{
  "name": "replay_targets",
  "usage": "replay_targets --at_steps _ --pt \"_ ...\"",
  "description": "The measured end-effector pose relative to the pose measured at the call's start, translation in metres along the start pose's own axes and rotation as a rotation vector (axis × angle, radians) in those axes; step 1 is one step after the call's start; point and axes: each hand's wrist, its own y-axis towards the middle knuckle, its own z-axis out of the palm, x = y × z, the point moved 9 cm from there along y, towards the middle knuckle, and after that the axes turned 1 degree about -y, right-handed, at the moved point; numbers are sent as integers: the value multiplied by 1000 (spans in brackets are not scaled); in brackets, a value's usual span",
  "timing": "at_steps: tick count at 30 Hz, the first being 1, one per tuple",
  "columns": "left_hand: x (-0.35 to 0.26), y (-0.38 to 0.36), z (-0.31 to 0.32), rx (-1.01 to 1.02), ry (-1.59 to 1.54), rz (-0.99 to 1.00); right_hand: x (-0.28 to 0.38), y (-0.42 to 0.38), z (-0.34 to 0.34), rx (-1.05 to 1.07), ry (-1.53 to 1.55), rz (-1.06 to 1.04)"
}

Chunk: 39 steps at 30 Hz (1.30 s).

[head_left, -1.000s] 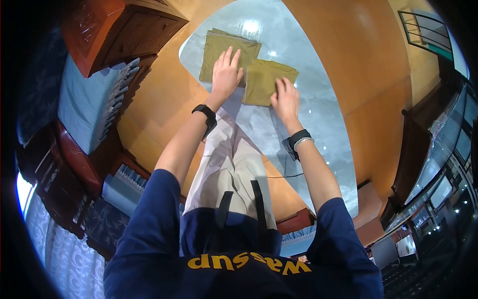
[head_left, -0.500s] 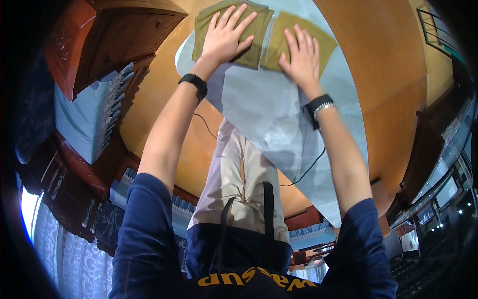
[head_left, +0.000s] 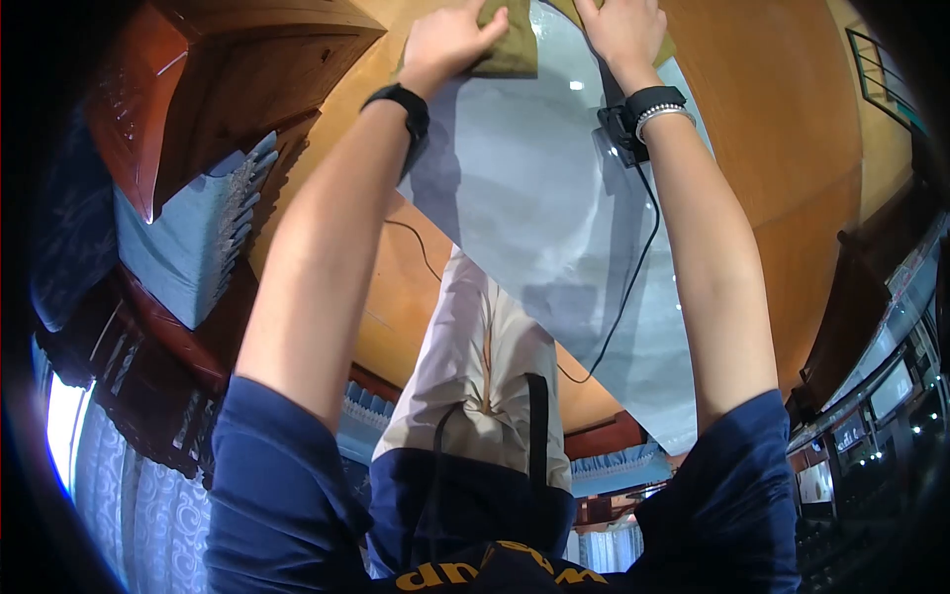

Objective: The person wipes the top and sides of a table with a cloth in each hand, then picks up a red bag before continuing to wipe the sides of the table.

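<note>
My left hand lies with its thumb stretched out on an olive-green folded cloth at the top of the view. My right hand is at a second olive cloth, which shows only as a sliver beside it. The top edge cuts off the fingertips of both hands and most of both cloths. Under the cloths lies a pale grey-white sheet. Black bands circle both wrists, and a black cable runs from the right one.
Orange-brown wooden surface shows around the sheet. To the left stand a dark wooden piece of furniture and a blue fringed cushion. My legs in light trousers are just below the sheet. A railing is at upper right.
Both hands have moved away from me, toward the top of the view, and the olive cloths have shifted the same way, partly out of view. More of the pale sheet is uncovered.
</note>
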Motion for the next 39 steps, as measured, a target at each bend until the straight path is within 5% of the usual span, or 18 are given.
replay_targets --at_steps 2,4,6,7,12,18,26,31,39 --pt "3 0 -7 -139 -84 56 -5 -13 -13 -180 200 -189" --pt "-3 -7 -12 -103 -42 102 -47 -31 2 -171 119 -89" --pt "34 -25 9 47 160 -74 -91 -63 9 -175 30 -10" --pt "33 -40 0 -119 222 69 -107 -86 3 -200 22 -26" --pt "63 -127 -21 -357 268 -56 -169 -168 1 -213 -16 14" --pt "75 -140 -25 -371 195 -176 -135 -142 5 -233 -73 15" --pt "84 -141 -23 -415 210 -158 29 -42 25 -337 -115 -118" --pt "91 -139 -21 -390 181 -187 90 -93 48 -187 -17 -416" --pt "100 -144 -21 -484 310 -163 38 -262 74 74 48 -423"
